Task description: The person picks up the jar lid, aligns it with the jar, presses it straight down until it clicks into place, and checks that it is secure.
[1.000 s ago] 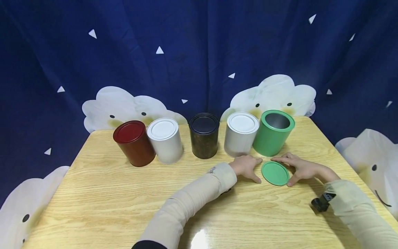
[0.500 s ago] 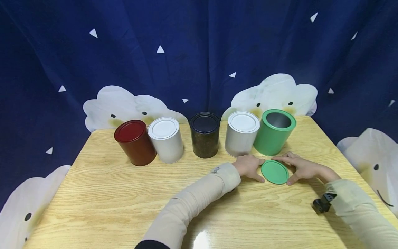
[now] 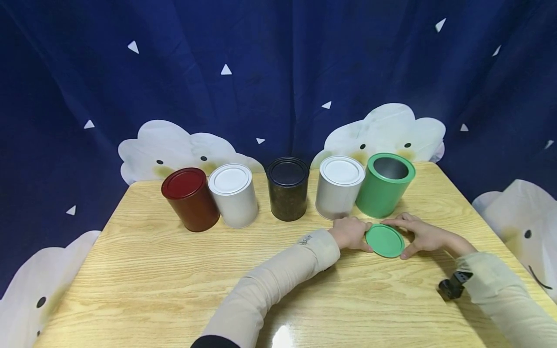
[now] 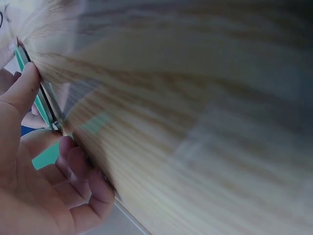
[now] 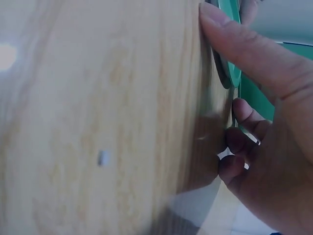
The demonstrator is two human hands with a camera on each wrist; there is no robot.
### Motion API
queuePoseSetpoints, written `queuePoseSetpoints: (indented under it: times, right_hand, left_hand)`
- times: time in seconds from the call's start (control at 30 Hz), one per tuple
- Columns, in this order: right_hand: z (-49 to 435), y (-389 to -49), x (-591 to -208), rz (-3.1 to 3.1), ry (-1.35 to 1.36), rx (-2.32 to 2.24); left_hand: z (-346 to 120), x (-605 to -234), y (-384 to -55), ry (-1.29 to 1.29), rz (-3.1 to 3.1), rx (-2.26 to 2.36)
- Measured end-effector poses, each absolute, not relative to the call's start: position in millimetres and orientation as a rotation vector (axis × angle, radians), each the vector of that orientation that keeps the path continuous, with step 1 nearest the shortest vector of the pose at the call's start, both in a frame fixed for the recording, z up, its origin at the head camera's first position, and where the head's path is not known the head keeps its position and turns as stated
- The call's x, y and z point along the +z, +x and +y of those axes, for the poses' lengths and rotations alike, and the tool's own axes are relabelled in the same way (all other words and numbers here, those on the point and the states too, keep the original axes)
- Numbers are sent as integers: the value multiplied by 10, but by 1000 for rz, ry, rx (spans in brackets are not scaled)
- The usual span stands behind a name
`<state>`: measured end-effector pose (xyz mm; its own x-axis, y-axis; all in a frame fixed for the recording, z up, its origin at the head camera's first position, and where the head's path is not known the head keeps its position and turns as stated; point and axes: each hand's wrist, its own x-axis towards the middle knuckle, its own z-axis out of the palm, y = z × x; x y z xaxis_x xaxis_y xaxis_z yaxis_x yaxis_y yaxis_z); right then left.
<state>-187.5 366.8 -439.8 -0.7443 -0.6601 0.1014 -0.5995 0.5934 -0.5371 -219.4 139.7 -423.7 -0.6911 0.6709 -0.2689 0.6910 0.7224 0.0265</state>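
Note:
A round green lid (image 3: pixel 385 240) lies close over the table in front of the open green can (image 3: pixel 383 193). My left hand (image 3: pixel 349 233) holds its left edge; in the left wrist view, thumb and index finger are at the lid's rim (image 4: pixel 45 100), with the other fingers curled by the tabletop. From the other side my right hand (image 3: pixel 419 234) spans the lid, index fingertip at the far rim and thumb at the near right. The right wrist view shows that thumb (image 5: pixel 244 41) against the lid's edge (image 5: pixel 234 73), the remaining fingers bent near the table.
To the left of the green can stand a white can (image 3: pixel 338 193), a black can (image 3: pixel 288 193), another white can (image 3: pixel 235 200) and a dark red can (image 3: pixel 193 205), all with lids on. Behind the wooden table (image 3: pixel 143 285) hangs a blue curtain (image 3: pixel 243 96) with cloud pictures.
My left hand has moved right, closing in on the lid's left edge. The right hand stays at the lid's right side, and the cans stand as before.

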Motion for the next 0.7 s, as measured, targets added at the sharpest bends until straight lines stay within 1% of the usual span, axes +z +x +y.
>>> queuePoseSetpoints:
  times: [0.33,0.7]
  right_hand:
    - [3680,-1858,-4407,2739,-1034,-840]
    - [3667,-1849,-4355,2692,-998,-914]
  left_hand:
    - [1390,-4238,-2197,1063,2663,-113]
    - [1329,-4232,-2254,1139,2626,-37]
